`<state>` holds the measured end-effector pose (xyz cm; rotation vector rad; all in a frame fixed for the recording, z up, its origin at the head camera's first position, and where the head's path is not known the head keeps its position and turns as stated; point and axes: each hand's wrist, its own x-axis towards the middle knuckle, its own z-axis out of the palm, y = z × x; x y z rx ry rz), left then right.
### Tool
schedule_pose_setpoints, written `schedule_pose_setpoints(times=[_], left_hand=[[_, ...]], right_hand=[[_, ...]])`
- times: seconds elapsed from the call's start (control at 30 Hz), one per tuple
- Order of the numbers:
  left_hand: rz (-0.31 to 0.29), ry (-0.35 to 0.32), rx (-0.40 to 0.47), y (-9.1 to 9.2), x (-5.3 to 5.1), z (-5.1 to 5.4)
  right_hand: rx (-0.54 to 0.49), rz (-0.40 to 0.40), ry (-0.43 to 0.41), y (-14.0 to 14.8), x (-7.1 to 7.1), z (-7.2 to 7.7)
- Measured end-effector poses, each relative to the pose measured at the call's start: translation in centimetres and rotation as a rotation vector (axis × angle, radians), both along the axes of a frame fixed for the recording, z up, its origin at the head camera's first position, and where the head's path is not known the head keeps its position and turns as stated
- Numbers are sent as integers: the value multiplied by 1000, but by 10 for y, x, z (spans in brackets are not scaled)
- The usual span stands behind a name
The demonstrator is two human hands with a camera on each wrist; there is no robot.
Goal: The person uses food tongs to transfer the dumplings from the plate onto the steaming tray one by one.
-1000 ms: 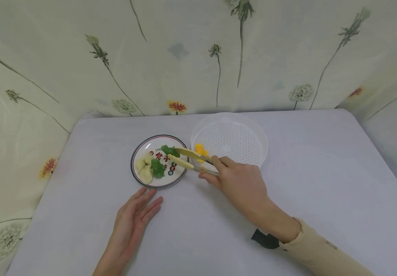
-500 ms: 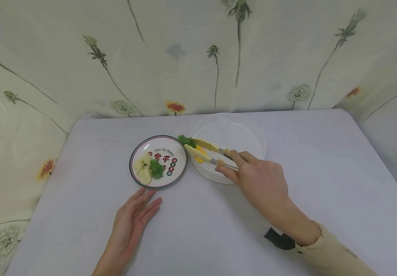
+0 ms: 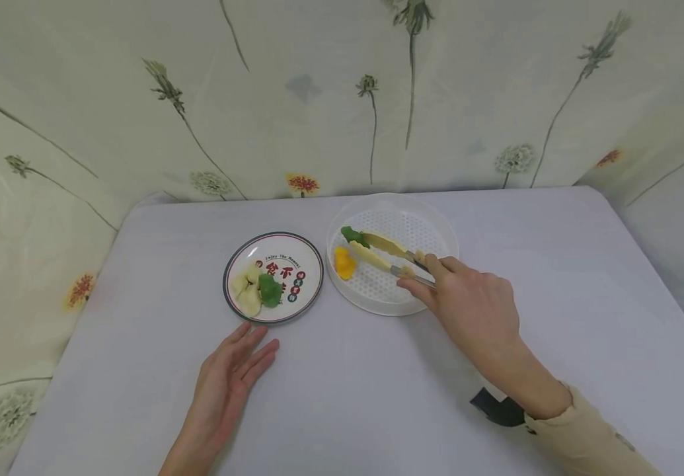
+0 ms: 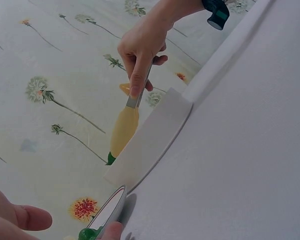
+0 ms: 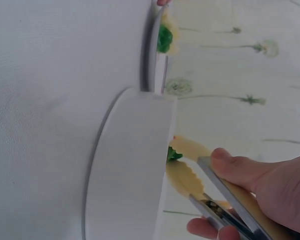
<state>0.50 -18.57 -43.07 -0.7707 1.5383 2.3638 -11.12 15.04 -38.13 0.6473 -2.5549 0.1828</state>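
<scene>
One left hand (image 3: 225,383) spread, the right hand (image 3: 475,311) pinches tongs (image 3: 371,256), as if for cleanliness, green food (image 3: 350,233) seemingly hovering inside the tray's (image 3: 386,309) left edge.

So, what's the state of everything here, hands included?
Tongs: held over the tray, tips pinching one green piece
Right hand: gripping the tongs
Left hand: relaxed, fingertips at the near edge of the plate
Plate: face up, bearing pale pieces and a second green piece
Tray: upright, a yellow piece inside
</scene>
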Motion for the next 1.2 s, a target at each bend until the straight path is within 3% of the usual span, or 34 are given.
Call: schedule_pose_setpoints(times=[0.3,0.73,1.2], left_hand=[[-3,0,-5,0,-1,1],[12,5,14,-1,-1,2],[3,3,11,-1,0,1]], right_hand=[[9,-26,-43,-1,-2,-4],[17,-25,-27,-2,-3,-4],[-1,21,-25,-12,7,1]])
